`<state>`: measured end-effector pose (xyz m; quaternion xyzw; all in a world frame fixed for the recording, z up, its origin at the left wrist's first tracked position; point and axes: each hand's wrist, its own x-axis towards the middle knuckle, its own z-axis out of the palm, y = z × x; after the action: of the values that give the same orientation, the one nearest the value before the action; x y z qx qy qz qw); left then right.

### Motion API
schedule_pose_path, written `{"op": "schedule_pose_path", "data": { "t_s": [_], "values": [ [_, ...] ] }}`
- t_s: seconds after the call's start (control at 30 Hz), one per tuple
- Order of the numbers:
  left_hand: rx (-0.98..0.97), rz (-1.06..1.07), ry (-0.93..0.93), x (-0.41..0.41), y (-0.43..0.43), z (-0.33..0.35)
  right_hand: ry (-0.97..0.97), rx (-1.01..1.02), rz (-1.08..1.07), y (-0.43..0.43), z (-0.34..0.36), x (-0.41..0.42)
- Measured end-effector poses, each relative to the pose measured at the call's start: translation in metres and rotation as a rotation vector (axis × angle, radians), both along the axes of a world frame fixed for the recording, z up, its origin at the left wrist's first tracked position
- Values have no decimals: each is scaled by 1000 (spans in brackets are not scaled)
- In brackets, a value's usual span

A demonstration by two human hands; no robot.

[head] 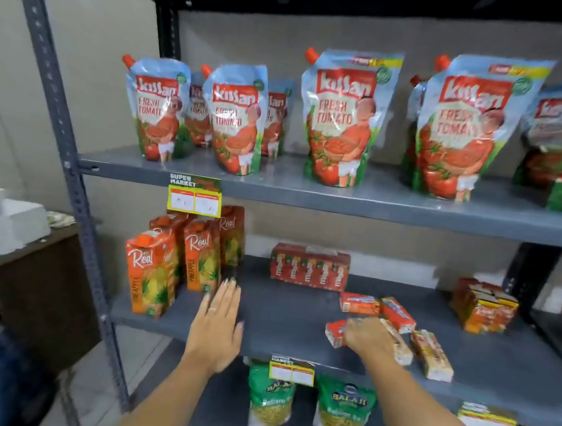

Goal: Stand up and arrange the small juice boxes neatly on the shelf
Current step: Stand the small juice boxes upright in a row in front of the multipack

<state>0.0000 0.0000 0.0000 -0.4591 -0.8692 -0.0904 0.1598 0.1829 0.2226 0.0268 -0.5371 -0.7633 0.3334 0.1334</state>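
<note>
The grey metal shelf [291, 314] is stretching wide under both hands, with tall orange pineapple juice cartons [154, 270] standing just beyond the left hand's fingertips and a shrink-wrapped red pack of small boxes [309, 265] sitting further back, between the two hands. The left hand [219, 322] is hovering flat, fingers spread, holding nothing. The right hand [365, 335] is coming down palm-first over a small red-and-orange juice box [334, 333] lying on its side; whether the fingers are gripping it, I cannot tell. More fallen boxes [396, 314] are lying just beyond and to the right of that hand. To do this well, it looks best to pinch the box by its narrow sides, tip it onto its base, and set it square against the wrapped pack.
</note>
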Motion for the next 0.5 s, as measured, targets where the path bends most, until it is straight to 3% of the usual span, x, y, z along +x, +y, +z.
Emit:
{"op": "schedule_pose_path", "data": {
  "t_s": [0.1, 0.17, 0.23, 0.4, 0.5],
  "values": [
    [-43, 29, -69, -40, 13, -24, -108, -119, -17, 19, -27, -28],
    [-139, 43, -210, -67, 23, -33, -116, -170, -130, 37, -38, -46],
    [-210, 49, -303, -90, 36, -37, -11, -220, -176, 63, -59, -55],
    [-333, 9, -376, -135, 49, -66, 6, -92, -387, 113, -127, -87],
    [-246, -22, -387, -138, 44, -81, 91, -28, -404, 52, -81, -119]
  ]
}}
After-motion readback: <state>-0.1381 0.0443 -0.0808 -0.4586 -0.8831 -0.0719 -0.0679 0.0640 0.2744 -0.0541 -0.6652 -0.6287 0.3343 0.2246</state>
